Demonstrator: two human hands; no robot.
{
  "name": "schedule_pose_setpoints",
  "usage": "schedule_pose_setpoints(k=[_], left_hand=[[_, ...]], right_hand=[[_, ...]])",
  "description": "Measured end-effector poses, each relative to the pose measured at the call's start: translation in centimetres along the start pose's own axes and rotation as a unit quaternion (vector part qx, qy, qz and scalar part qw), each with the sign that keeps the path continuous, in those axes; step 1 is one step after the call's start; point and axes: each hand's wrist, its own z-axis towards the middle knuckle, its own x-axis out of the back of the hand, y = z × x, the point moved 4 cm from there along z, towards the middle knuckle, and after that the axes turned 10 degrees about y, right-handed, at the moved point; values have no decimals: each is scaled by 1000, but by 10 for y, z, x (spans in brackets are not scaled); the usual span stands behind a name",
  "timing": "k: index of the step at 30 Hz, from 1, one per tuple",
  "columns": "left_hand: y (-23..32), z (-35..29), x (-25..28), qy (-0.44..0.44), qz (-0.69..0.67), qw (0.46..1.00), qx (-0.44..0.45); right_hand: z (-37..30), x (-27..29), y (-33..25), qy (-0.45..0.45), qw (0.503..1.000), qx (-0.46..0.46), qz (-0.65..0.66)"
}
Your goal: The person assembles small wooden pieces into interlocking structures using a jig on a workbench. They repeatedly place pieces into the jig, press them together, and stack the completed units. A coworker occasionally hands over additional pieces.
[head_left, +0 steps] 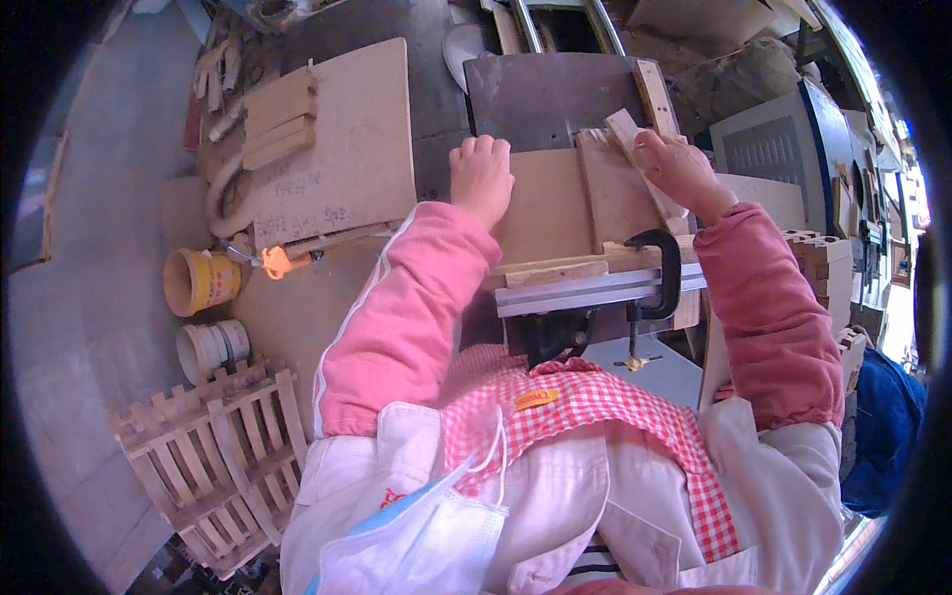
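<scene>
My right hand is closed around a narrow pale wooden strip, which lies slantwise over a brown wooden board. My left hand rests at the left end of a flat tan panel, its fingers curled; what lies under them is hidden. On the near side of the panel runs a metal rail with wooden strips along it. A black C-clamp grips the rail near its right end.
A large tan sheet with stacked wood pieces lies to the left. Below it are an orange-handled tool, a yellow bucket, a white bucket and slatted wooden crates. A pale metal cabinet stands on the right.
</scene>
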Motion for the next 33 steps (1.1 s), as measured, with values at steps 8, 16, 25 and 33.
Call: schedule_pose_setpoints(k=[8, 16, 25, 33], left_hand=[[-26, 25, 0, -17, -107, 994, -4], [-170, -5, 61, -115, -92, 984, 102], [-264, -12, 124, 90, 89, 979, 160], [-292, -11, 122, 95, 172, 977, 85]], right_hand=[[-14, 4, -14, -70, 996, 49, -11], [-27, 5, -26, 61, 996, 48, 43], [-55, -6, -49, 123, 989, 42, 77], [-62, -7, -51, 156, 986, 19, 55]])
